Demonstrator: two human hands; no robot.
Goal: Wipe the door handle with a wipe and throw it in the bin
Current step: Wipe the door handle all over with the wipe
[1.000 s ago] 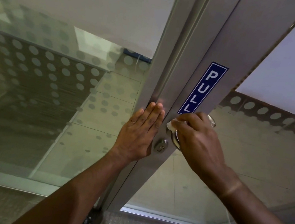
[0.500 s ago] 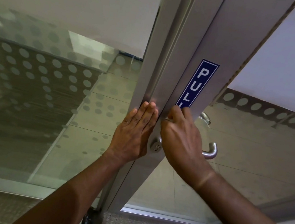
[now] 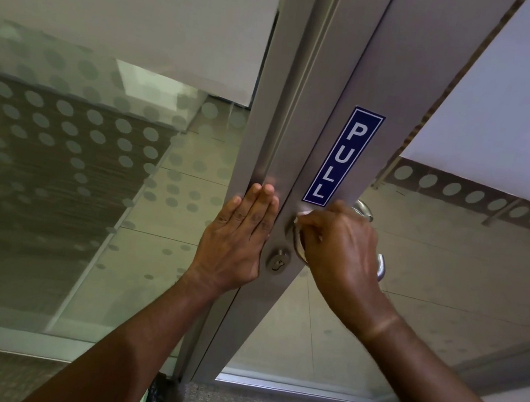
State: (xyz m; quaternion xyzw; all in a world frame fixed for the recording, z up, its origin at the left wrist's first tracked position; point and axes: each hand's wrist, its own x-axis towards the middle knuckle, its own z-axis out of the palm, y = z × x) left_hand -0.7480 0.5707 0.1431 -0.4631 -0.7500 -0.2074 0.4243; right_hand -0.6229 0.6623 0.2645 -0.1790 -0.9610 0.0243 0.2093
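Your left hand (image 3: 238,247) lies flat, fingers straight and together, against the metal door frame (image 3: 302,105) beside the keyhole (image 3: 277,264). Your right hand (image 3: 340,253) closes its grip around the door handle (image 3: 380,267), pressing a white wipe (image 3: 303,214) against the handle's base, just under the blue PULL sign (image 3: 342,157). Only the wipe's edges show between your fingers.
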